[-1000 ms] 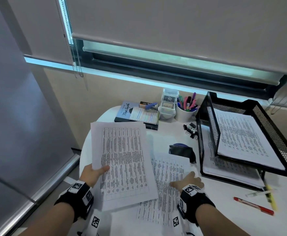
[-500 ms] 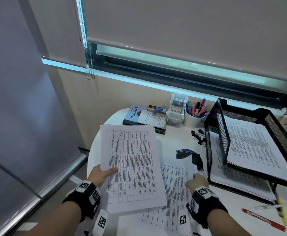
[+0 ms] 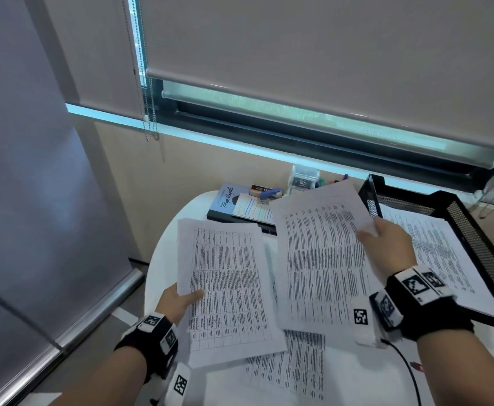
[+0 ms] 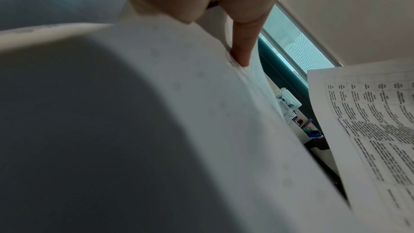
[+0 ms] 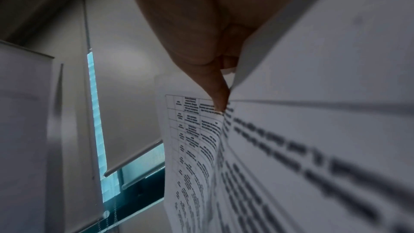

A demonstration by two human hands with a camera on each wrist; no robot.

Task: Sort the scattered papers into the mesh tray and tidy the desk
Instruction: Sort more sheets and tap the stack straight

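My left hand (image 3: 181, 300) pinches a printed sheet (image 3: 228, 288) by its left edge, held above the round white table (image 3: 169, 247). In the left wrist view a finger (image 4: 243, 49) presses the blank underside of that sheet (image 4: 179, 112). My right hand (image 3: 386, 244) grips a second printed sheet (image 3: 324, 259) at its right edge, lifted and tilted just left of the black mesh tray (image 3: 474, 227). The right wrist view shows the thumb (image 5: 215, 86) pinching this second sheet (image 5: 313, 130). More printed pages (image 3: 295, 364) lie flat on the table below. The tray's upper tier holds papers (image 3: 433, 253).
A dark book with a notepad (image 3: 239, 203) and a stapler (image 3: 269, 193) lie at the table's back. A clear box (image 3: 302, 178) and pens (image 3: 336, 180) peek over the lifted sheet. A black cable (image 3: 406, 364) and a red pen tip (image 3: 417, 367) sit at front right. Roller blinds cover the window behind.
My right hand has taken a sheet off the table and raised it toward the tray. My left hand still holds its sheet. The head camera has shifted left.
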